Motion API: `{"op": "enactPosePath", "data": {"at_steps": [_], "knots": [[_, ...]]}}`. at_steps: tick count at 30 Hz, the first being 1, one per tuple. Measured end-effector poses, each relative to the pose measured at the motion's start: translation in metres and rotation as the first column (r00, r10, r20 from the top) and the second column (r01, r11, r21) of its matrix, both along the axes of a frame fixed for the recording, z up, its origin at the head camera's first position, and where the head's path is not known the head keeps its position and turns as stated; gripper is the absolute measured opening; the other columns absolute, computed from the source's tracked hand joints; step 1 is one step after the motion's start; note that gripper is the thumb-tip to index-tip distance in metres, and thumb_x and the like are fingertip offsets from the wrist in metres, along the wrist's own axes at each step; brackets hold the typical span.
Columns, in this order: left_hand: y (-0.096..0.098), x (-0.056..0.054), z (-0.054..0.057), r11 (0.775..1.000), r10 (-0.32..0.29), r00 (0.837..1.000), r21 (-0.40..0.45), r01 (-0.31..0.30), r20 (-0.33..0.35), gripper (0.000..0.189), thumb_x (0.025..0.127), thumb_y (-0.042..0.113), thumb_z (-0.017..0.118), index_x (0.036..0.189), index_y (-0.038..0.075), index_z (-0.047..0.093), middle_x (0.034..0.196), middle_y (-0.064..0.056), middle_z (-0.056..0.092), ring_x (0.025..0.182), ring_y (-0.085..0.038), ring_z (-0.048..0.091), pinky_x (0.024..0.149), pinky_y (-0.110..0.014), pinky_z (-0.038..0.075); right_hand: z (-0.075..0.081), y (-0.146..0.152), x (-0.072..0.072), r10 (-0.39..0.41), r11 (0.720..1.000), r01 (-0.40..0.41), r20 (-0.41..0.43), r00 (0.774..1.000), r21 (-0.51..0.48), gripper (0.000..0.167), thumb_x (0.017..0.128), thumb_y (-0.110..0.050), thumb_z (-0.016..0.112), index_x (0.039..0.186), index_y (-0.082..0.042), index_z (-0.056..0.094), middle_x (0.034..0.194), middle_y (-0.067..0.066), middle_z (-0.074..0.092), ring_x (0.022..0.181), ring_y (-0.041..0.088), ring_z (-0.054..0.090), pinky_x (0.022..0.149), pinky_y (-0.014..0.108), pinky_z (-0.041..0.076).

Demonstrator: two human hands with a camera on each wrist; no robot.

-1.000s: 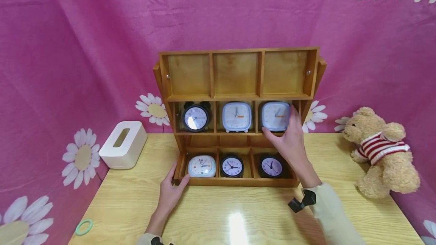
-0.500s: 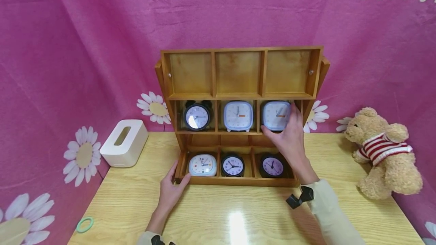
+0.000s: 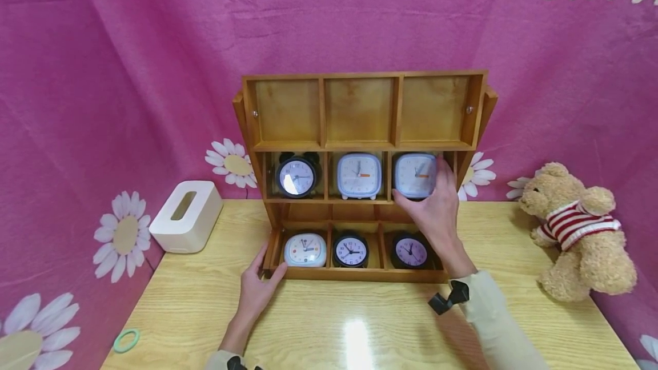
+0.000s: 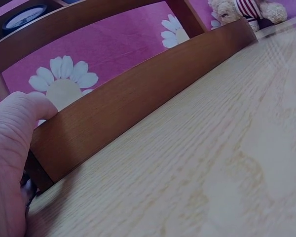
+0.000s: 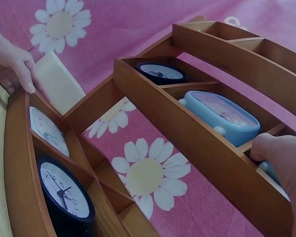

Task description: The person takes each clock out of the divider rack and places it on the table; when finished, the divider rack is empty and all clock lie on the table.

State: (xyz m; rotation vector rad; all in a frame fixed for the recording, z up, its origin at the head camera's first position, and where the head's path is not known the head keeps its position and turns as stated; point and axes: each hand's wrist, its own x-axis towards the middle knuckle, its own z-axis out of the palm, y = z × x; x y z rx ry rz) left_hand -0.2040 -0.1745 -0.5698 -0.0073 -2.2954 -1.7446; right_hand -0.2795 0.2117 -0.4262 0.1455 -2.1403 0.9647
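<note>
A wooden display rack (image 3: 360,274) with three tiers of compartments stands on the table. My right hand (image 3: 437,216) grips a light-blue square alarm clock (image 3: 414,175) in the middle tier's right compartment, thumb at its lower left, fingers along its right side. A matching blue clock (image 3: 358,176) sits beside it, and a black twin-bell clock (image 3: 295,177) at left. In the bottom tier are a white-and-blue oval clock (image 3: 305,250) and two round black clocks, one white-faced (image 3: 350,251), one purple-faced (image 3: 409,251). My left hand (image 3: 257,290) holds the rack's lower left corner, thumb over the front rail (image 4: 138,94).
A white tissue box (image 3: 187,218) stands left of the rack. To the right sits a teddy bear (image 3: 578,233) in a striped shirt. A green ring (image 3: 125,340) lies near the table's left edge. Behind hangs a magenta cloth (image 3: 411,21) with daisies.
The view shifts slightly. Both hands stay nearly in place, the right still on the blue alarm clock and the left on the rack's corner.
</note>
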Motion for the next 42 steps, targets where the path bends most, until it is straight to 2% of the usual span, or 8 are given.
{"op": "enactPosePath", "data": {"at_steps": [3,11,15,24,30,34,37,42], "knots": [[-0.001,0.0,0.0,1.0,0.002,1.0,0.006,-0.002,0.003,0.077,0.091,0.015,0.082,0.156,-0.001,0.044,0.157,-0.022,0.048,0.139,-0.034,0.05,0.114,-0.038,0.041,0.0,0.0,0.001,-0.002,1.0,0.002,-0.017,1.0,-0.011,0.114,0.068,-0.037,0.096,0.16,-0.004,0.036,0.157,0.022,0.045,0.136,0.04,0.048,0.111,0.061,0.044],[-0.001,0.001,0.002,0.999,-0.016,1.0,0.037,0.016,-0.006,0.077,0.091,0.013,0.082,0.156,-0.001,0.045,0.156,-0.022,0.049,0.138,-0.034,0.051,0.102,-0.007,0.04,0.002,0.002,0.006,0.002,1.0,-0.003,-0.094,0.996,-0.019,0.112,0.066,-0.036,0.096,0.157,-0.003,0.042,0.153,0.021,0.051,0.135,0.038,0.051,0.112,0.06,0.044],[-0.002,0.001,0.001,0.999,-0.012,1.0,0.039,0.012,0.001,0.076,0.091,0.014,0.082,0.156,0.0,0.046,0.156,-0.021,0.049,0.138,-0.033,0.052,0.102,-0.007,0.04,0.004,0.002,0.014,0.012,1.0,-0.014,-0.135,0.991,-0.016,0.11,0.064,-0.036,0.097,0.155,0.001,0.046,0.151,0.023,0.053,0.136,0.039,0.051,0.112,0.06,0.043],[-0.003,0.003,0.001,0.999,-0.007,1.0,0.034,0.006,0.012,0.074,0.092,0.017,0.082,0.156,0.002,0.046,0.155,-0.02,0.05,0.139,-0.032,0.051,0.103,-0.007,0.038,0.009,0.007,0.036,0.008,1.0,-0.01,-0.095,0.995,-0.022,0.115,0.063,-0.034,0.097,0.16,-0.005,0.041,0.156,0.021,0.049,0.142,0.037,0.045,0.115,0.06,0.041],[-0.003,0.002,0.0,1.0,0.0,1.0,0.03,0.0,0.011,0.074,0.091,0.017,0.083,0.155,0.002,0.048,0.156,-0.018,0.05,0.14,-0.03,0.051,0.108,-0.015,0.039,0.009,0.014,0.049,0.003,0.999,-0.008,-0.141,0.99,-0.034,0.114,0.059,-0.031,0.097,0.156,-0.003,0.045,0.152,0.022,0.053,0.136,0.038,0.051,0.108,0.061,0.046],[-0.002,0.0,0.001,1.0,-0.006,1.0,0.03,0.006,0.013,0.075,0.091,0.018,0.083,0.155,0.002,0.048,0.156,-0.018,0.05,0.14,-0.03,0.05,0.112,-0.026,0.041,0.007,0.021,0.057,0.002,1.0,-0.006,-0.173,0.985,-0.022,0.112,0.059,-0.032,0.095,0.155,-0.001,0.047,0.153,0.021,0.053,0.138,0.038,0.051,0.116,0.045,0.043],[-0.002,-0.001,0.002,1.0,-0.008,1.0,0.027,0.007,0.015,0.075,0.091,0.019,0.083,0.155,0.002,0.047,0.156,-0.018,0.05,0.14,-0.031,0.05,0.114,-0.035,0.041,0.004,0.027,0.064,0.01,1.0,-0.011,-0.179,0.984,-0.006,0.111,0.06,-0.035,0.092,0.155,-0.002,0.047,0.151,0.022,0.054,0.136,0.037,0.051,0.115,0.028,0.04],[-0.002,-0.001,0.002,1.0,-0.006,1.0,0.015,0.005,0.018,0.075,0.092,0.019,0.082,0.155,0.001,0.047,0.158,-0.019,0.047,0.143,-0.033,0.047,0.116,-0.043,0.038,-0.004,0.037,0.076,-0.001,1.0,-0.001,-0.198,0.98,-0.011,0.109,0.06,-0.041,0.087,0.155,-0.004,0.048,0.149,0.023,0.056,0.134,0.039,0.052,0.111,0.023,0.039]]}}
